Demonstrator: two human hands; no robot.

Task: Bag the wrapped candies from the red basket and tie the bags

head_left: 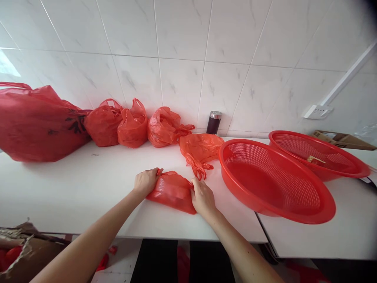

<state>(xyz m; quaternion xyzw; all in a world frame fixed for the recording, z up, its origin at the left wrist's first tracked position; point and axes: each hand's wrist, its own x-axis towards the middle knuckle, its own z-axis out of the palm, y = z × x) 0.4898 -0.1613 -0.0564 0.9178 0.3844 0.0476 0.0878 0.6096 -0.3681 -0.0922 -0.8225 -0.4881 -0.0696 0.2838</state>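
Note:
A small red plastic bag (173,191) lies on the white counter (88,188) in front of me. My left hand (146,181) grips its left end and my right hand (202,196) grips its right end. Just behind it lies another crumpled red bag (198,151) with its handles toward me. To the right sits a large red perforated basin (273,181), with nothing visible inside.
Several tied red bags (132,125) line the tiled wall, with a very large one (38,124) at far left. A dark metal-capped flask (214,122) stands at the wall. A second red basin (318,153) sits at far right. A torn cardboard box (23,247) is below left.

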